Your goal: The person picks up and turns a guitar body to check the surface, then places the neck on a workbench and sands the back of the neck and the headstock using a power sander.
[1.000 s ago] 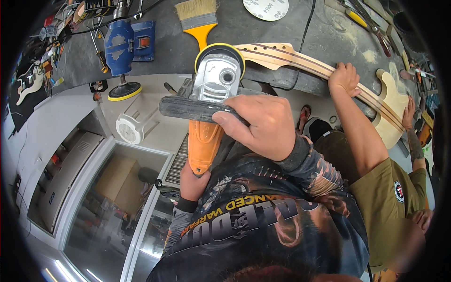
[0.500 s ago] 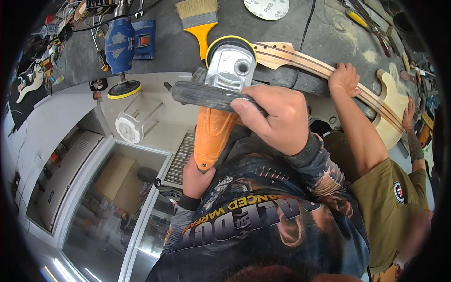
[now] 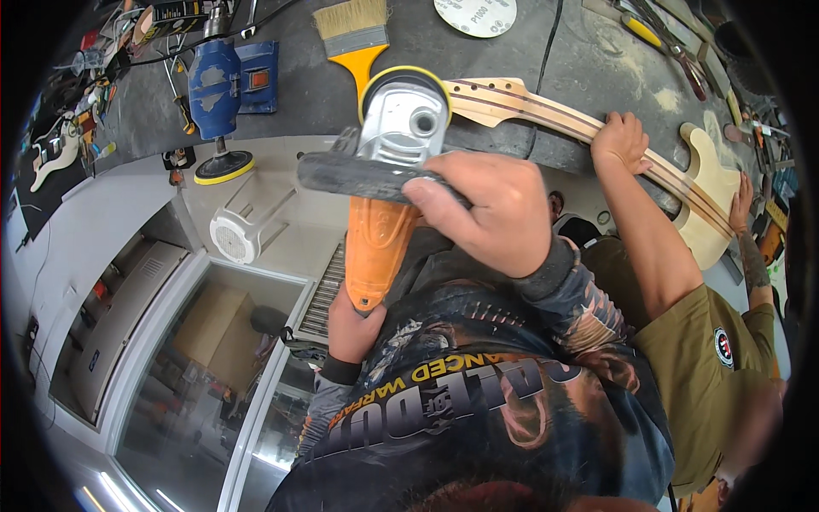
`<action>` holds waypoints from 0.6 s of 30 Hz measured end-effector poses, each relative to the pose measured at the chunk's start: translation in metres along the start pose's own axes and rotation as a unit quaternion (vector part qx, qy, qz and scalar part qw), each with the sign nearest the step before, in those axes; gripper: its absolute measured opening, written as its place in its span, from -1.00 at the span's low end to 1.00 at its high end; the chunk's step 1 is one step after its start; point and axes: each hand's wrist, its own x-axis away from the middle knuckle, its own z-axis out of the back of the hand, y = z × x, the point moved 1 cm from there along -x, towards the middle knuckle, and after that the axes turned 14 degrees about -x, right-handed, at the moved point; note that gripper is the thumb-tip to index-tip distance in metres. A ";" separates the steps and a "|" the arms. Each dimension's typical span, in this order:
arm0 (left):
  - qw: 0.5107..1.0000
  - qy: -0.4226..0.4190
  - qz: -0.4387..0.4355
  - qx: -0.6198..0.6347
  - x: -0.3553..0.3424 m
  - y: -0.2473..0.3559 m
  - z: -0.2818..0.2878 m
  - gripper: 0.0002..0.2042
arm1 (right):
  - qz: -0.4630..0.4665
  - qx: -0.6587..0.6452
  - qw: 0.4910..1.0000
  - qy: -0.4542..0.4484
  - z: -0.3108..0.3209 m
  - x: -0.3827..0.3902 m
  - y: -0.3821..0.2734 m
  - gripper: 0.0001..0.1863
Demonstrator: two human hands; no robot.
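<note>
An orange angle grinder [image 3: 378, 243] with a silver gear head and a round, yellow-edged pad [image 3: 369, 85] hangs in front of me. My left hand [image 3: 353, 328] is closed around its rear end, the fingers partly hidden behind the body. With thumb and fingers my right hand [image 3: 495, 209] grips the black bar handle [image 3: 363, 177] across the tool. The pad is beside the headstock of a wooden guitar [image 3: 486, 104] with striped neck and pale body; whether they touch I cannot tell. A co-worker's hand [image 3: 620, 141] grips the neck, and another co-worker's hand [image 3: 740, 205] rests at the body.
On the grey bench [image 3: 299, 77] lie a wide paintbrush [image 3: 357, 60], a white sanding disc [image 3: 476, 14] and a blue power tool [image 3: 215, 90], its pad overhanging the edge. Hand tools fill the far right. A white stool [image 3: 235, 235] stands below; the co-worker [image 3: 695, 367] is close on my right.
The grinder and both my hands have shifted slightly left. My grip looks the same. The co-worker's hands stay on the guitar.
</note>
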 end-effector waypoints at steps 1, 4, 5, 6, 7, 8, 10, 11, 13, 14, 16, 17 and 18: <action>1.000 0.000 -0.017 -0.009 -0.003 0.001 -0.002 -0.54 | -0.022 -0.005 1.000 0.012 0.005 0.002 -0.001 -0.73; 0.999 -0.041 -0.004 -0.011 -0.011 0.008 -0.007 -0.55 | -0.028 0.017 0.999 0.017 0.020 0.006 -0.001 -0.75; 0.999 -0.040 -0.004 -0.011 -0.012 0.011 -0.007 -0.55 | -0.042 0.027 0.998 0.025 0.024 0.007 -0.002 -0.75; 0.999 -0.033 -0.015 -0.006 -0.013 0.014 -0.007 -0.56 | -0.061 0.038 0.997 0.020 0.027 0.007 -0.005 -0.75; 0.999 -0.028 -0.028 -0.002 -0.014 0.016 -0.008 -0.56 | -0.061 0.039 0.997 0.021 0.026 0.006 -0.005 -0.75; 0.999 -0.028 -0.029 -0.001 -0.014 0.014 -0.007 -0.56 | -0.042 0.043 0.998 0.018 0.025 0.006 -0.003 -0.74; 0.999 -0.026 -0.025 -0.006 -0.010 0.006 -0.005 -0.56 | -0.022 0.046 0.999 0.014 0.017 0.007 -0.002 -0.74; 0.999 -0.026 -0.025 -0.007 -0.007 0.003 -0.004 -0.56 | -0.029 0.022 0.999 0.014 0.010 0.008 -0.001 -0.74; 1.000 -0.010 0.004 0.004 -0.002 0.000 0.000 -0.56 | -0.038 -0.003 0.999 0.017 0.002 0.005 -0.002 -0.73; 1.000 -0.012 0.003 0.002 0.000 -0.003 0.001 -0.56 | -0.026 -0.005 1.000 0.008 -0.001 0.002 -0.002 -0.72; 1.000 0.012 -0.004 0.012 0.003 -0.010 0.000 -0.56 | 0.007 -0.008 1.000 -0.002 -0.008 0.001 0.002 -0.70; 1.000 0.013 -0.006 0.014 0.002 -0.012 -0.002 -0.56 | 0.008 -0.006 1.000 -0.003 -0.008 0.002 0.002 -0.70; 1.000 0.009 -0.002 0.017 0.001 -0.013 -0.004 -0.57 | 0.003 -0.003 1.000 0.001 -0.007 0.003 0.002 -0.71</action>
